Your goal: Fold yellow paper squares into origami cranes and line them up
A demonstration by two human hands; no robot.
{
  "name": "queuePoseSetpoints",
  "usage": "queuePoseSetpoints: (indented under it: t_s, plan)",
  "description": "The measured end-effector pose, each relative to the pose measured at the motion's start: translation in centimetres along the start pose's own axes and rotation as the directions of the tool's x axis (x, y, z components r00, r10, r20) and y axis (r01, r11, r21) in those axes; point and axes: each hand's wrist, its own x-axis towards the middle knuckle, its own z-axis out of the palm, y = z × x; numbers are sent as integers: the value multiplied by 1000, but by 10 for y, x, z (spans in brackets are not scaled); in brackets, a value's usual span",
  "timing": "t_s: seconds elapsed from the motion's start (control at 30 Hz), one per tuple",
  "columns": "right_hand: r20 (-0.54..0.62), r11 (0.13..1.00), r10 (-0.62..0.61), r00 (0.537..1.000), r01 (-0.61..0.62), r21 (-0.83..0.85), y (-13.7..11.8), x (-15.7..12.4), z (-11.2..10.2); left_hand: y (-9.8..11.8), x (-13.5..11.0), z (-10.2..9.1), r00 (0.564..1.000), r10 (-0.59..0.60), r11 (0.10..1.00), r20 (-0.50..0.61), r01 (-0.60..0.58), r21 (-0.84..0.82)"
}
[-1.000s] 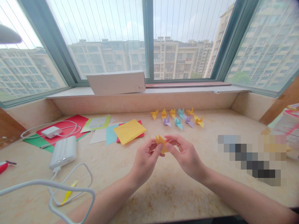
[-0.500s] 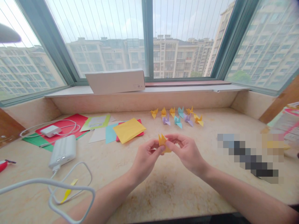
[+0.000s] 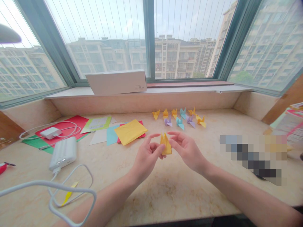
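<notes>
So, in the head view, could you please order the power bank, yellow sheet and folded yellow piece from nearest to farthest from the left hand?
1. Folded yellow piece: in the left hand
2. Yellow sheet: ahead, leftward
3. Power bank: far left

No readable text, tiny print and a square code on white box, blurred lettering on pink-and-white package

The worktop before me bore two rows of folded paper birds toward the back, a green sheet and a white power bank on the left, and a blue sheet nearer the middle
</notes>
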Motion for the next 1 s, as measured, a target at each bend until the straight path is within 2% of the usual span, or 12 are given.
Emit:
queuePoseSetpoints:
  t_s: [0.07, 0.13, 0.2, 0.3, 0.37, 0.43, 0.6, 0.67, 0.8, 1.0]
  plan:
    - [-21, 964, -188, 982, 181, -194, 0, -2, -1, 5, 1, -1, 999, -8, 999, -40, 6, -50]
    - [73, 872, -361, 930, 365, -325, -2, -5, -2, 10, 2, -3, 998, -15, 997, -67, 10, -73]
    - [172, 800, -425, 889, 458, -388, -4, -7, -3, 12, 3, -4, 997, -24, 996, -79, 17, -87]
    - [224, 750, -434, 873, 487, -448, -4, -7, -3, 13, 3, -4, 996, -39, 994, -82, 31, -105]
    - [184, 754, -435, 881, 468, -461, -2, -5, -4, 12, 3, -4, 996, -37, 995, -80, 29, -97]
    - [110, 794, -413, 904, 417, -443, 0, -2, -5, 10, 2, -3, 998, -17, 999, -61, 14, -44]
    - [2, 925, -231, 973, 220, -309, -4, 1, -5, 4, -2, -4, 999, 21, 981, -24, -16, 191]
    - [9, 946, -161, 987, 157, -282, -8, 0, -4, 1, -3, -4, 999, 39, 969, -24, -32, 246]
    - [54, 965, -109, 993, 119, -233, -12, -1, -4, 0, -3, -4, 1000, 16, 967, 3, -16, 254]
    - [95, 998, 21, 995, -26, 49, -5, 0, -2, 6, -1, -2, 998, 14, 988, -68, -3, 156]
